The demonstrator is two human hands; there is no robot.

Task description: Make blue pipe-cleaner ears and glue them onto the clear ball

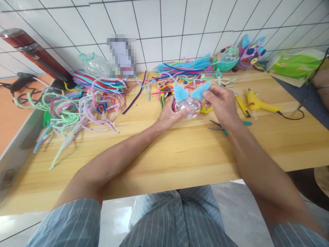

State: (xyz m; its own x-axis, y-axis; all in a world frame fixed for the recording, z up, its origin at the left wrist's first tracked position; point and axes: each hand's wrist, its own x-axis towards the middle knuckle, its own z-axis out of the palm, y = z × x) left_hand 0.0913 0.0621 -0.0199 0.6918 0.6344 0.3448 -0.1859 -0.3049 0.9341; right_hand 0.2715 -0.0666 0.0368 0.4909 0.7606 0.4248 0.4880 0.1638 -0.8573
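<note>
1. A clear plastic ball (189, 107) sat low over the middle of the wooden table (180, 154), held between both hands. Its shell was see-through, with pale flecks showing inside.
2. Two light-blue pipe-cleaner ears stood on its top: the left ear (178, 92) rose upright as a ribbed cone, and the right ear (202, 91) leaned out toward the right.
3. The left hand (169, 115) cupped the ball from the left and below, its thumb lying across the front of the shell and its fingers closed around the far side.
4. The right hand (222, 103) came in from the right, palm down, with fingertips pinched on the outer end of the right ear.
5. Both forearms reached forward from the near edge of the table, and they angled inward so that the hands met at the ball.
6. Scissors (218, 127) lay on the wood just under the right wrist.
7. A yellow glue gun (258, 103) lay to the right of the right hand, its cord trailing off toward the right.
8. A loose heap of coloured pipe cleaners (82, 106) spread over the left part of the table, well apart from the ball.
9. Two finished decorated balls (239, 55) stood at the back against the tiled wall (180, 27).
</note>
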